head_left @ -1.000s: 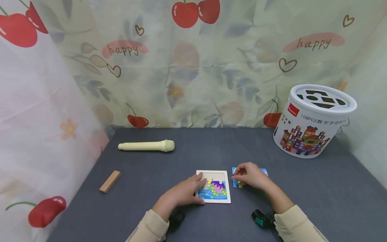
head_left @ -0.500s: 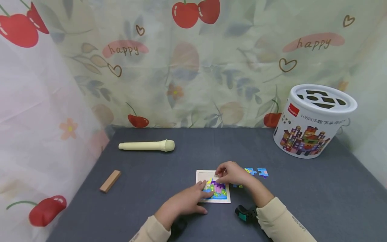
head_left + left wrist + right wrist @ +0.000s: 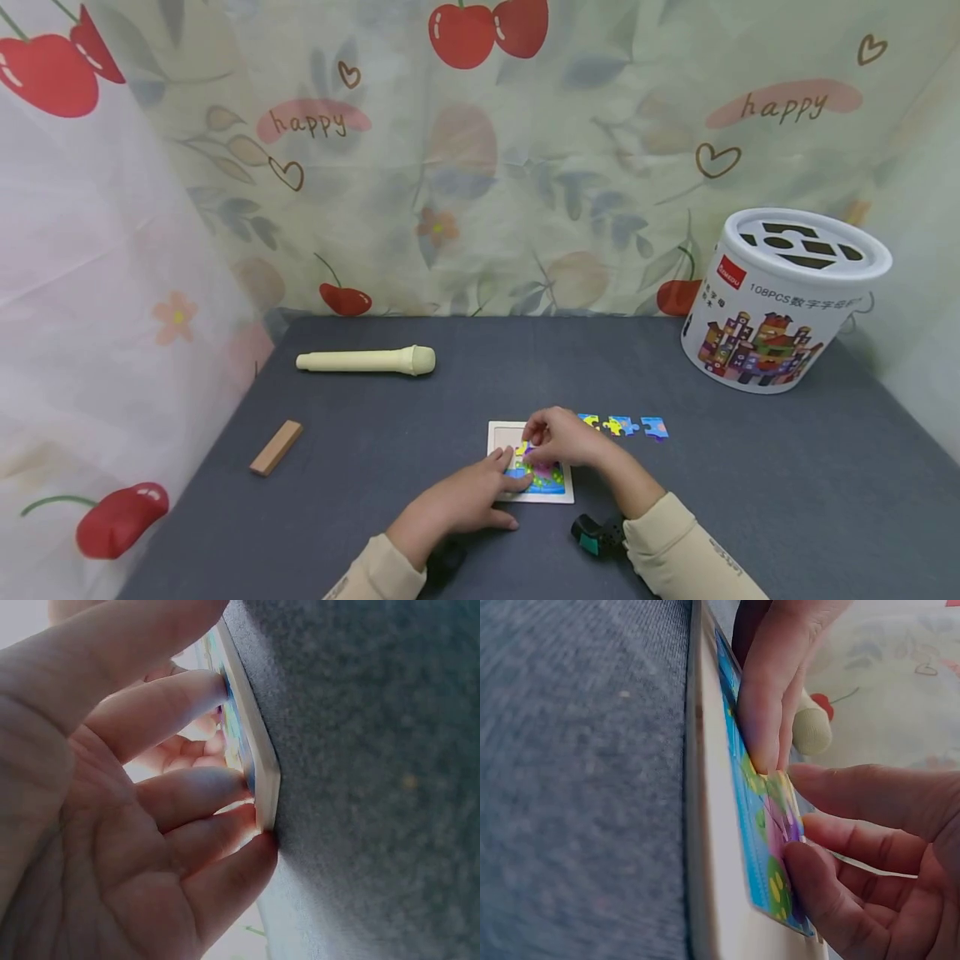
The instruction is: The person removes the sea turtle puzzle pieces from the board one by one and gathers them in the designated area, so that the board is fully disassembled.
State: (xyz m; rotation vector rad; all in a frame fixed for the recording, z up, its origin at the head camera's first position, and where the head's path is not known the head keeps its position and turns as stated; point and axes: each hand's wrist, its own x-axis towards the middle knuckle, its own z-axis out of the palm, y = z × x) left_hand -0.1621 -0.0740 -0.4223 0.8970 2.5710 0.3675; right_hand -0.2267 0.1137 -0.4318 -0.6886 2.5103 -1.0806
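A square jigsaw puzzle tray (image 3: 555,499) with a pale rim lies on the table, its lower part filled with colourful pieces. My left hand (image 3: 468,497) rests on its left side, fingers extended over the picture. In the left wrist view, fingertips touch the tray's edge (image 3: 259,742). My right hand (image 3: 566,439) is over the tray's upper right, pinching a puzzle piece (image 3: 786,796) against the picture between thumb and fingers. That piece is mostly hidden in the head view. Loose puzzle pieces (image 3: 622,426) lie right of the tray, partly behind my right hand.
A pale toy microphone (image 3: 366,361) lies at the back left. A wooden block (image 3: 276,447) sits on the left. At the back right stands a white bucket (image 3: 780,308) with a slotted lid. A patterned cloth (image 3: 480,208) hangs behind the dark table (image 3: 360,433).
My right hand has moved left from the loose pieces to the tray, bringing a puzzle piece. My left hand's fingers have shifted slightly right over the picture.
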